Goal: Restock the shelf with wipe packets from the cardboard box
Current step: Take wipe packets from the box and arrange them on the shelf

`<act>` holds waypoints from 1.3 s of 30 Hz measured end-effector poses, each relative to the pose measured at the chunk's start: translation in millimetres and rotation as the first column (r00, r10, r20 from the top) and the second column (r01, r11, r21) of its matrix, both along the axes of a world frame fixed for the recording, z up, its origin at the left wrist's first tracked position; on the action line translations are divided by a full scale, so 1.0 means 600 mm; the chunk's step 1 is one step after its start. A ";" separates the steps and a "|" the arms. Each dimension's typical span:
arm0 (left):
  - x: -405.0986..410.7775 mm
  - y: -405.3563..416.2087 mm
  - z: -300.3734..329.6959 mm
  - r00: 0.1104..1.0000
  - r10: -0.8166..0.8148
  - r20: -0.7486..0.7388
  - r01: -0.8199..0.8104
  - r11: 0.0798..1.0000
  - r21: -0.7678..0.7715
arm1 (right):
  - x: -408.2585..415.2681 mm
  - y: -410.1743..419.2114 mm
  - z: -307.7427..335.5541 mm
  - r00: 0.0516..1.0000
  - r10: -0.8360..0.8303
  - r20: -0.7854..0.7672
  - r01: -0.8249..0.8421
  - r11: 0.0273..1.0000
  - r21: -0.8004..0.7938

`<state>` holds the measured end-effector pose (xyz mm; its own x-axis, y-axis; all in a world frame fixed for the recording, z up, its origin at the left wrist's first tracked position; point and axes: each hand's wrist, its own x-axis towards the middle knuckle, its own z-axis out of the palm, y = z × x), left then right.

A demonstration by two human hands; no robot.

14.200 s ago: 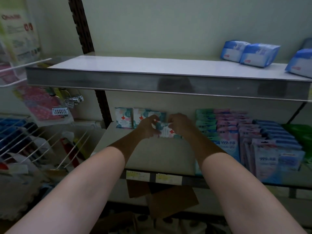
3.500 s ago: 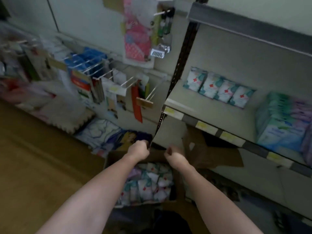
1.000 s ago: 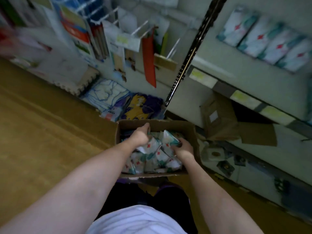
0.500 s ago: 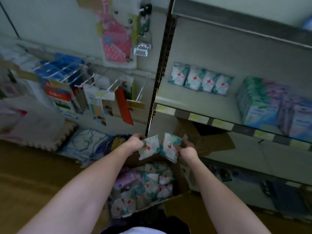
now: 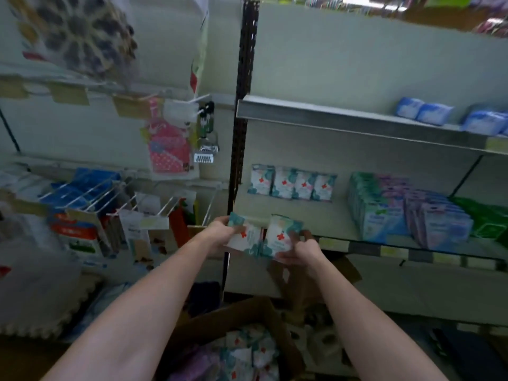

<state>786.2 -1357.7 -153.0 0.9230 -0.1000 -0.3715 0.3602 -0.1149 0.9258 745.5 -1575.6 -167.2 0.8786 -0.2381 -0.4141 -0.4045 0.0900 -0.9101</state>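
My left hand (image 5: 218, 232) grips one white-and-teal wipe packet (image 5: 244, 237) with a red cross. My right hand (image 5: 299, 250) grips a second wipe packet (image 5: 280, 233) of the same kind beside it. Both packets are raised in front of the left end of the middle shelf (image 5: 338, 226). At the back of that shelf stands a row of several matching packets (image 5: 292, 185), upright against the wall. The open cardboard box (image 5: 286, 342) sits low between my forearms, with more packets (image 5: 247, 356) inside.
Stacked teal, purple and blue packs (image 5: 406, 213) fill the shelf's right side, with a green pack (image 5: 486, 218) beyond. Blue packs (image 5: 424, 112) lie on the upper shelf. A black upright post (image 5: 239, 133) borders the shelf on the left. Wire hooks (image 5: 110, 193) with hanging goods project further left.
Both hands have risen from just above the box to the shelf's front edge, each carrying its packet. The view has tilted up, showing the upper shelf.
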 end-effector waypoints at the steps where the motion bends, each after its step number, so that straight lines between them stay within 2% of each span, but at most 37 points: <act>1: 0.002 -0.006 0.015 1.000 -0.012 0.026 0.012 1.000 0.002 | 0.003 -0.004 0.010 1.000 0.011 0.001 -0.011 1.000 0.009; 9: 0.045 -0.053 0.051 0.997 -0.042 0.065 0.040 0.998 0.040 | 0.021 -0.040 0.028 0.998 -0.060 0.033 0.057 0.995 0.082; 15: 0.076 -0.119 0.074 0.996 -0.088 0.007 0.086 0.987 0.135 | 0.053 -0.080 0.009 0.990 -0.134 -0.039 0.133 0.991 -0.018; 19: 0.096 -0.156 0.067 0.980 -0.187 0.074 0.159 0.946 0.281 | 0.061 -0.106 0.013 0.992 -0.122 0.023 0.122 0.992 0.012; 23: 0.111 -0.187 0.064 0.949 -0.254 0.186 0.170 0.910 0.379 | 0.079 -0.145 0.009 0.992 -0.090 0.087 0.097 0.992 -0.084; 27: 0.149 -0.206 0.057 0.943 -0.268 0.197 0.191 0.921 0.340 | 0.118 -0.180 -0.003 0.987 -0.109 0.120 0.126 0.982 -0.144; 34: 0.221 -0.238 0.034 0.893 -0.365 0.265 0.174 0.820 0.545 | 0.191 -0.211 -0.033 0.984 -0.108 0.144 0.129 0.981 -0.147; 39: 0.269 -0.277 0.002 0.859 -0.422 0.290 0.107 0.702 0.704 | 0.243 -0.237 -0.055 0.987 -0.027 0.158 0.067 0.967 -0.247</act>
